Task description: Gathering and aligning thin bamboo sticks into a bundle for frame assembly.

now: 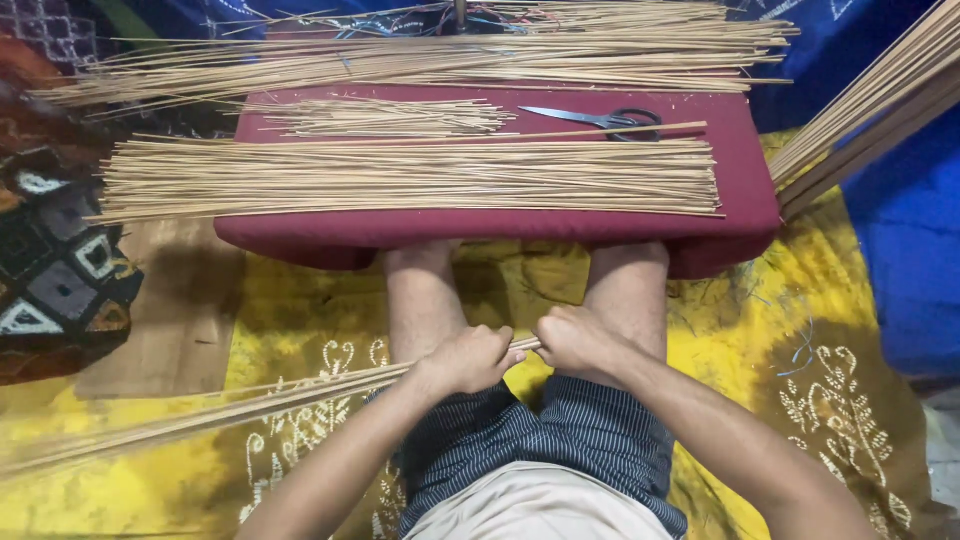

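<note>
Nearest the camera, over the lap, both hands close around one end of a bundle of long thin sticks [250, 405]. The left hand [465, 360] wraps it with fingers curled tight, and the right hand [575, 340] grips the very tip just beside it, knuckles almost touching. The bundle runs away to the left, low across the yellow patterned cloth [800, 330] on the floor.

These sticks look light, dry and springy; singly they would likely bend and snap, and a loose bundle would probably slide apart, so a full-fist hold near the end, as here, seems the sound place to take them.

Beyond the knees sits a maroon cushion [745, 215], which serves as a tray of sorts. On it lie a wide flat layer of cut sticks [410, 178], a smaller loose heap [385, 117] behind, and scissors [600, 120] with dark handles. Farther back another long pile [450, 50] crosses the whole width, and more lengths [870, 110] slant in at the right.
</note>
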